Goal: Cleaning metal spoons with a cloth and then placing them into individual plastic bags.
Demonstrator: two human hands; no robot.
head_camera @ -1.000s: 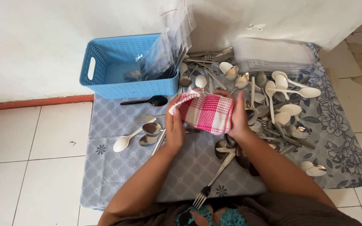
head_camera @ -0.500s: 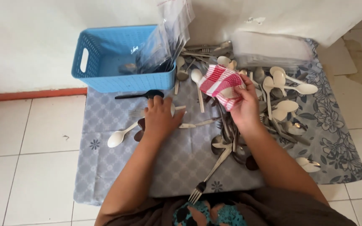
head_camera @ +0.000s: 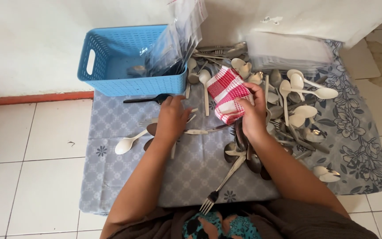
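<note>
The right hand (head_camera: 253, 113) grips a red-checked cloth (head_camera: 227, 94), bunched below the blue basket (head_camera: 111, 84). The left hand (head_camera: 172, 119) lies palm-down, fingers loosely curled over spoons (head_camera: 151, 130) on the mat (head_camera: 191, 172) beneath that basket.

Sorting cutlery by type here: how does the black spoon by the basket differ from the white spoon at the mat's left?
The black spoon is dark and lies nearly level just below the blue basket; the white spoon is pale and lies slanted, lower on the mat. The black one's bowl points right, the white one's left. Both lie loose near the left hand.
</note>
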